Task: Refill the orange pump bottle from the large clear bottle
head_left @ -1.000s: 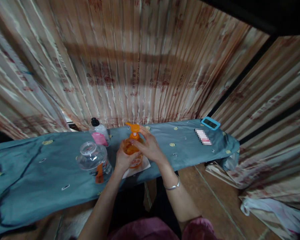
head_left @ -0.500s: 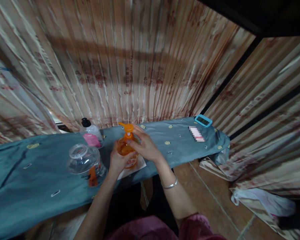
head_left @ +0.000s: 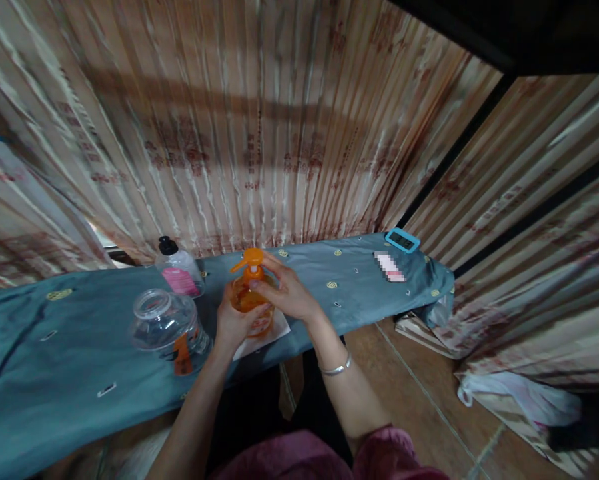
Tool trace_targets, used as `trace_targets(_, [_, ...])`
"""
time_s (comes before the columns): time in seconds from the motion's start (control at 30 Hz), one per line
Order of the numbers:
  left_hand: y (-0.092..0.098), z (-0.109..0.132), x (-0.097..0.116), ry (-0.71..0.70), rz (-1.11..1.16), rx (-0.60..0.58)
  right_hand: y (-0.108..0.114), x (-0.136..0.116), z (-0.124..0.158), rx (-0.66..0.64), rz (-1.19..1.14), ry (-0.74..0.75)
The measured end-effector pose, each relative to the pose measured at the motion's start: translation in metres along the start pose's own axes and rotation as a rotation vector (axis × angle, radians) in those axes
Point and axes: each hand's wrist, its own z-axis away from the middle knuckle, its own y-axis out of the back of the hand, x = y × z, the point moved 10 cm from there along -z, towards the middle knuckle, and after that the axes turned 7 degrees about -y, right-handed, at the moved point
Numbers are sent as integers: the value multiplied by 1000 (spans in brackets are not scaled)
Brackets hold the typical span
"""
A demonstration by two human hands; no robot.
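Note:
An orange pump bottle (head_left: pixel 250 293) stands on a white paper (head_left: pixel 274 329) on the blue-grey cloth of the table (head_left: pixel 79 360). My left hand (head_left: pixel 232 323) is wrapped round the bottle's lower body. My right hand (head_left: pixel 288 293) grips the bottle near its neck, with fingers closed just under the orange pump head. A silver bangle sits on my right wrist.
A clear plastic jar (head_left: pixel 168 329) with an open mouth stands left of the bottle. Behind it is a small bottle with a black cap and pink label (head_left: pixel 178 271). A blue-framed device (head_left: pixel 402 240) lies at the table's far right. Curtains hang behind; white cloth (head_left: pixel 522 400) lies on the floor.
The camera has shifted, so everything sits a little further left in view. The pump spout has turned slightly under my right hand. Both hands stay on the bottle.

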Motion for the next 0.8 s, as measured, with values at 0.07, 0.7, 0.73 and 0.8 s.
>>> trace_targets(0.07, [-1, 1, 1, 6, 17, 0, 7, 4, 0, 104, 35, -48])
trace_targets(0.7, [-4, 5, 2, 62, 22, -7, 19, 5, 4, 312, 37, -134])
trace_targets(0.73, [-3, 5, 4, 57, 26, -7, 17, 3, 3, 276, 10, -121])
trace_targets(0.8, [-4, 5, 7, 48, 30, -18, 18, 0, 3, 231, -46, -97])
